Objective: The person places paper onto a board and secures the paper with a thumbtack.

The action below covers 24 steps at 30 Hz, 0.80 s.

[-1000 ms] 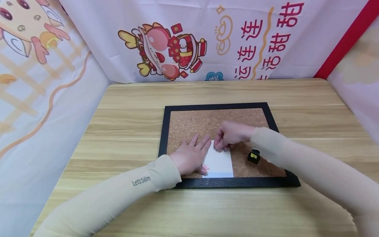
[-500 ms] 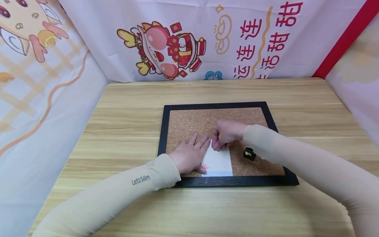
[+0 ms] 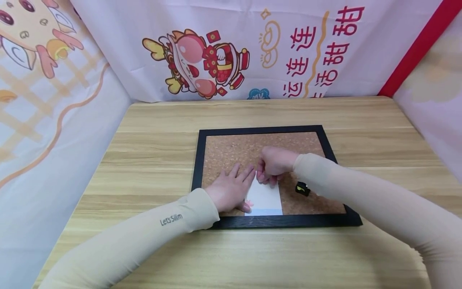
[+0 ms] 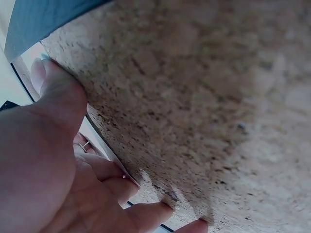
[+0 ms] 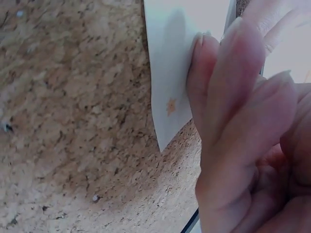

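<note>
A sheet of white paper (image 3: 268,199) with a blue strip along its near edge lies on the black-framed cork board (image 3: 231,148). My left hand (image 3: 231,192) rests flat with fingers spread, pressing the paper's left side. At the paper's far edge, my right hand (image 3: 275,163) has its thumb and forefinger pinched together. A thin, shiny pin (image 4: 85,144) shows at those fingertips in the left wrist view; most of it is hidden. The right wrist view shows a small orange star (image 5: 171,107) near a corner of the paper.
A small black box (image 3: 302,188) with a yellow mark sits on the cork, just below the right forearm. The board lies on a wooden table (image 3: 162,132), with a printed cloth (image 3: 274,48) hanging behind it.
My right hand has shifted slightly left along the paper's far edge, still pinching. The left hand stays in place on the paper.
</note>
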Each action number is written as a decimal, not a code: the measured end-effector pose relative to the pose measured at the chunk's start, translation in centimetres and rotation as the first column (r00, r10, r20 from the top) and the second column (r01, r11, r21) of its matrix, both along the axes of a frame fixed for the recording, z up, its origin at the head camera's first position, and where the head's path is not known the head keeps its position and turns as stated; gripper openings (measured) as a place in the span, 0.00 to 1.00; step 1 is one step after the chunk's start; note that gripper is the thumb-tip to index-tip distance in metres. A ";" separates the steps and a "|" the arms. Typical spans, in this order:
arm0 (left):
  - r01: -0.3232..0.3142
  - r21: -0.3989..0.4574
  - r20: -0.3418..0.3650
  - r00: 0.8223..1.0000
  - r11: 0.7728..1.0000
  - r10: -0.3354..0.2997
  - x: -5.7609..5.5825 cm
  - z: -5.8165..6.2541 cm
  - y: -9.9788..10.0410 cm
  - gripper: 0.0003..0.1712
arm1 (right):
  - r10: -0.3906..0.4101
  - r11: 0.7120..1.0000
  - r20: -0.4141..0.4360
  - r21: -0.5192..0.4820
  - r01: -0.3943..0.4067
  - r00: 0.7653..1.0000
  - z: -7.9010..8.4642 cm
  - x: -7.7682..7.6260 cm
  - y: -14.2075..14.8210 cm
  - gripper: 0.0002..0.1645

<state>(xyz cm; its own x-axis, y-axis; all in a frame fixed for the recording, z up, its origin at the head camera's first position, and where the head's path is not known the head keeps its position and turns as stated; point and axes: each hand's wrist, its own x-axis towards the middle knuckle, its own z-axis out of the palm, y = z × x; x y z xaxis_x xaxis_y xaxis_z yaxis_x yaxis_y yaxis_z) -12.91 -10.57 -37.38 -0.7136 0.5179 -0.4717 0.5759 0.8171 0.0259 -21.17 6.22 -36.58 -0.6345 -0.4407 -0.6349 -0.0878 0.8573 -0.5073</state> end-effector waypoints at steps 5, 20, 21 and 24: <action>0.002 0.001 -0.002 1.000 1.000 -0.002 0.1 0.0 0.0 0.61 | 0.007 1.000 -0.014 -0.003 -0.007 1.000 0.1 0.2 -0.1 0.10; -0.004 0.002 0.003 1.000 1.000 0.004 0.0 -0.1 0.1 0.61 | 0.077 0.997 -0.054 0.016 -0.076 0.996 0.1 0.2 0.1 0.06; -0.006 0.007 0.004 1.000 1.000 0.006 0.0 -0.1 0.1 0.61 | 0.090 0.996 -0.061 0.021 -0.089 0.994 0.1 0.2 0.1 0.07; -0.010 0.014 0.006 1.000 1.000 0.009 0.0 0.0 0.1 0.61 | 0.110 0.994 -0.070 0.032 -0.108 0.991 0.1 0.1 0.3 0.07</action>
